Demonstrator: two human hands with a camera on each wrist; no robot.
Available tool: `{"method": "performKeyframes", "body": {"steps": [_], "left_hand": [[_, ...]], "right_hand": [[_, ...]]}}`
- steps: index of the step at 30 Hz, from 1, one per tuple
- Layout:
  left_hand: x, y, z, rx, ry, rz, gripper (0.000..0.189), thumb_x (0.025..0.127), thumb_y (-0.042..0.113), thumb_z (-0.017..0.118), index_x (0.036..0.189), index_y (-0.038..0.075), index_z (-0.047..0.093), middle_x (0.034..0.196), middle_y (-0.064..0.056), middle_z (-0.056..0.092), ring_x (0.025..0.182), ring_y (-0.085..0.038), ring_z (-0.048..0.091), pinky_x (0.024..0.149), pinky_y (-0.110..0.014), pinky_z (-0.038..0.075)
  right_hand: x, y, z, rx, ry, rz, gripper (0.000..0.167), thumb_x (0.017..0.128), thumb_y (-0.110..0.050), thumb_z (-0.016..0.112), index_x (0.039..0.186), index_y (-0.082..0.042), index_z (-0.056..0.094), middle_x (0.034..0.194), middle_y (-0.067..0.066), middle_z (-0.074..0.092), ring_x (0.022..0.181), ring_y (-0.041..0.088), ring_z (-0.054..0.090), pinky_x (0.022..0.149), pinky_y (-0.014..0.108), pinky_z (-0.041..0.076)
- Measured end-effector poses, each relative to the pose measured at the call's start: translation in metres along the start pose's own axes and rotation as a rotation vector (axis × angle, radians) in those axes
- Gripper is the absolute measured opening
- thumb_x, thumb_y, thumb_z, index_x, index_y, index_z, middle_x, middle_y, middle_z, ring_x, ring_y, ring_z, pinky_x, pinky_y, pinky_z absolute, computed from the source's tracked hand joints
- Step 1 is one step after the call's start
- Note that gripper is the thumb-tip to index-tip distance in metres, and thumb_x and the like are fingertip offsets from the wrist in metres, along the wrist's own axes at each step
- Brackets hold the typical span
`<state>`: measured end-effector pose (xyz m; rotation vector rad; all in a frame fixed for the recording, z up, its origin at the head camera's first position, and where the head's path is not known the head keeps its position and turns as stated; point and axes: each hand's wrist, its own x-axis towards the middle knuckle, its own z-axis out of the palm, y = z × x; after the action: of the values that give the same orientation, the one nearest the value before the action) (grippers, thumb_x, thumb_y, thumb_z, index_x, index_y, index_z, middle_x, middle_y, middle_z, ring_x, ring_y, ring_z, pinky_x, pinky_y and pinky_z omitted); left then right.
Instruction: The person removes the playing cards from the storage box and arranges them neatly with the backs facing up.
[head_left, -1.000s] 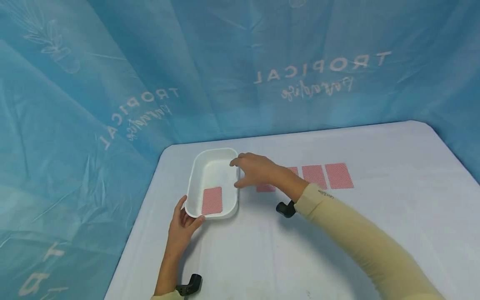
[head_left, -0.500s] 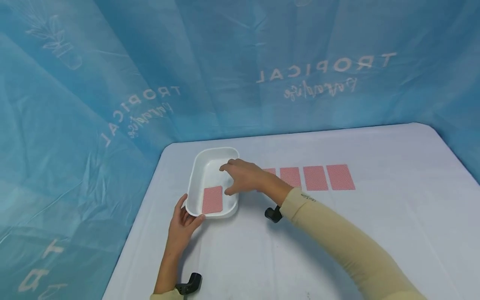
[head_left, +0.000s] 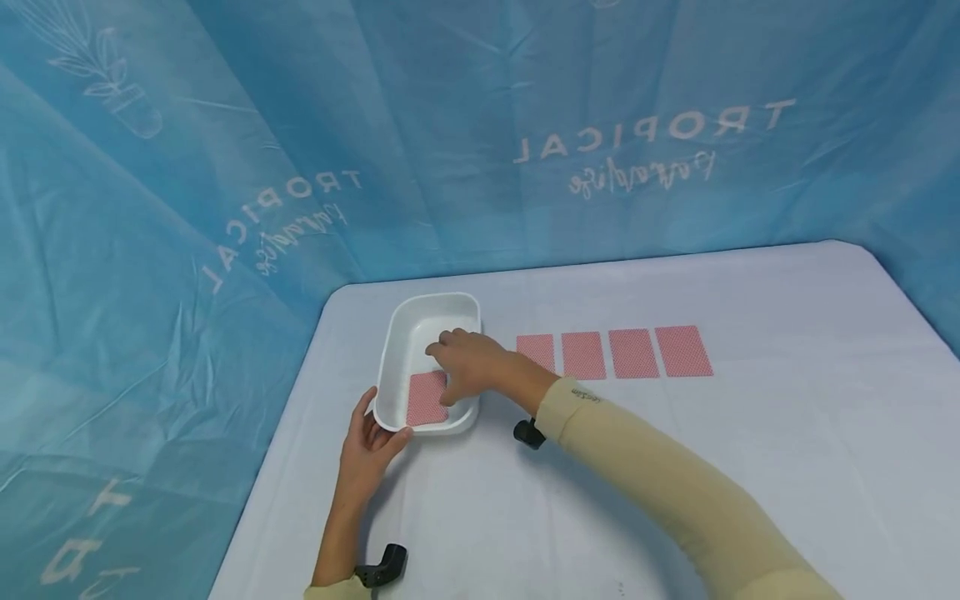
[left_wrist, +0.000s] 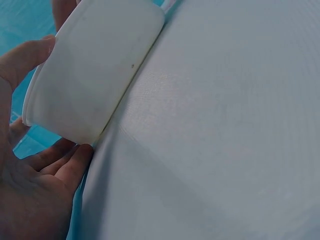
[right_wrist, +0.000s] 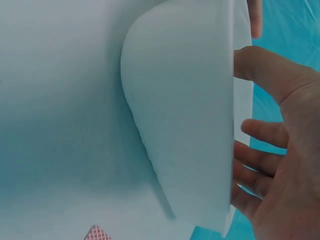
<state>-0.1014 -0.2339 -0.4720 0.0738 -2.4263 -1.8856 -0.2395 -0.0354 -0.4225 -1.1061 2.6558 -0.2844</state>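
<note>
A white plastic tray (head_left: 383, 367) stands at the left of the table, with a red-backed playing card (head_left: 426, 398) lying in its near end. My left hand (head_left: 365, 454) holds the tray's near left corner. Its thumb lies at the rim and its fingers wrap the side, as the left wrist view shows. Over the tray's right side reaches my right hand (head_left: 471, 364), fingers spread and bent a little, thumb tip over the card's right edge. In the right wrist view the tray wall (right_wrist: 180, 110) hides the fingertips of that hand (right_wrist: 280, 145).
Several more red-backed playing cards (head_left: 583, 356) lie face down in a row to the right of the tray, the leftmost partly behind my right wrist. A white cloth covers the table (head_left: 787, 433). Blue printed curtains (head_left: 450, 167) hang behind and at the left.
My right hand has moved left and nearer, from the tray's right rim to above the card inside, uncovering more of the row. My left hand and the tray stay in place.
</note>
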Motion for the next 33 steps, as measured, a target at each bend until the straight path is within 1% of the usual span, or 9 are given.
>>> {"method": "performKeyframes", "body": {"steps": [4, 6, 10, 18, 22, 24, 28, 31, 33], "left_hand": [[0.000, 0.000, 0.001, 0.004, 0.004, -0.007, 0.087, 0.083, 0.010, 0.077, 0.151, 0.009, 0.023, 0.143, -0.024, 0.038, 0.127, -0.038, 0.045, 0.092, -0.026, 0.047], [0.000, 0.000, 0.001, 0.000, 0.002, -0.007, 0.087, 0.083, 0.010, 0.077, 0.151, 0.010, 0.023, 0.143, -0.023, 0.038, 0.127, -0.037, 0.045, 0.092, -0.026, 0.047], [0.000, -0.001, 0.000, -0.003, 0.001, -0.007, 0.087, 0.083, 0.010, 0.077, 0.151, 0.011, 0.023, 0.143, -0.022, 0.039, 0.128, -0.037, 0.045, 0.092, -0.024, 0.047], [0.000, -0.001, 0.001, -0.015, 0.001, -0.012, 0.086, 0.083, 0.011, 0.076, 0.151, 0.010, 0.023, 0.144, -0.022, 0.038, 0.129, -0.037, 0.044, 0.093, -0.025, 0.047], [0.001, -0.001, 0.001, 0.001, 0.004, -0.007, 0.087, 0.083, 0.013, 0.077, 0.151, 0.010, 0.023, 0.144, -0.021, 0.038, 0.129, -0.036, 0.044, 0.093, -0.026, 0.046], [0.002, -0.002, 0.001, -0.009, 0.004, -0.005, 0.087, 0.083, 0.012, 0.077, 0.151, 0.011, 0.023, 0.144, -0.021, 0.039, 0.129, -0.034, 0.044, 0.093, -0.026, 0.047], [0.005, -0.017, -0.001, -0.035, 0.008, 0.008, 0.087, 0.082, 0.012, 0.078, 0.151, 0.017, 0.025, 0.144, -0.018, 0.039, 0.129, -0.032, 0.044, 0.094, -0.027, 0.046], [0.006, -0.030, -0.002, -0.031, 0.022, 0.019, 0.085, 0.082, 0.014, 0.078, 0.150, 0.022, 0.028, 0.144, -0.015, 0.040, 0.129, -0.030, 0.045, 0.095, -0.029, 0.046], [0.006, -0.032, -0.001, -0.023, 0.031, 0.022, 0.084, 0.082, 0.016, 0.078, 0.150, 0.024, 0.029, 0.144, -0.013, 0.041, 0.129, -0.029, 0.045, 0.095, -0.029, 0.046]], "right_hand": [[0.005, -0.005, 0.005, -0.047, -0.026, -0.006, 0.089, 0.073, -0.051, 0.077, 0.144, -0.012, 0.040, 0.128, 0.004, 0.049, 0.115, 0.020, 0.044, 0.095, 0.034, 0.044], [0.008, -0.009, 0.008, -0.068, -0.036, -0.009, 0.089, 0.071, -0.053, 0.078, 0.142, -0.011, 0.042, 0.125, 0.004, 0.050, 0.113, 0.020, 0.045, 0.094, 0.033, 0.044], [0.014, -0.014, 0.014, -0.104, -0.050, -0.017, 0.087, 0.070, -0.054, 0.077, 0.138, -0.010, 0.045, 0.122, 0.003, 0.051, 0.110, 0.019, 0.046, 0.090, 0.032, 0.046], [0.018, -0.024, 0.025, -0.157, -0.067, -0.013, 0.088, 0.071, -0.057, 0.076, 0.137, -0.008, 0.043, 0.125, 0.004, 0.048, 0.111, 0.018, 0.045, 0.089, 0.031, 0.046], [0.021, -0.026, 0.029, -0.217, -0.077, -0.012, 0.084, 0.073, -0.060, 0.074, 0.134, -0.009, 0.046, 0.124, 0.004, 0.047, 0.108, 0.017, 0.045, 0.086, 0.030, 0.047], [0.023, -0.026, 0.030, -0.225, -0.078, -0.015, 0.080, 0.072, -0.060, 0.074, 0.129, -0.010, 0.049, 0.122, 0.004, 0.046, 0.106, 0.017, 0.044, 0.084, 0.029, 0.047], [0.028, -0.027, 0.031, -0.218, -0.085, -0.019, 0.074, 0.071, -0.061, 0.074, 0.123, -0.013, 0.052, 0.119, 0.003, 0.045, 0.103, 0.017, 0.043, 0.081, 0.028, 0.047], [0.033, -0.029, 0.034, -0.211, -0.090, -0.016, 0.075, 0.070, -0.058, 0.074, 0.124, -0.012, 0.051, 0.118, 0.002, 0.045, 0.102, 0.016, 0.042, 0.079, 0.028, 0.047], [0.034, -0.030, 0.036, -0.208, -0.092, -0.017, 0.074, 0.071, -0.057, 0.074, 0.125, -0.011, 0.051, 0.118, 0.003, 0.044, 0.102, 0.017, 0.042, 0.079, 0.029, 0.047]]}}
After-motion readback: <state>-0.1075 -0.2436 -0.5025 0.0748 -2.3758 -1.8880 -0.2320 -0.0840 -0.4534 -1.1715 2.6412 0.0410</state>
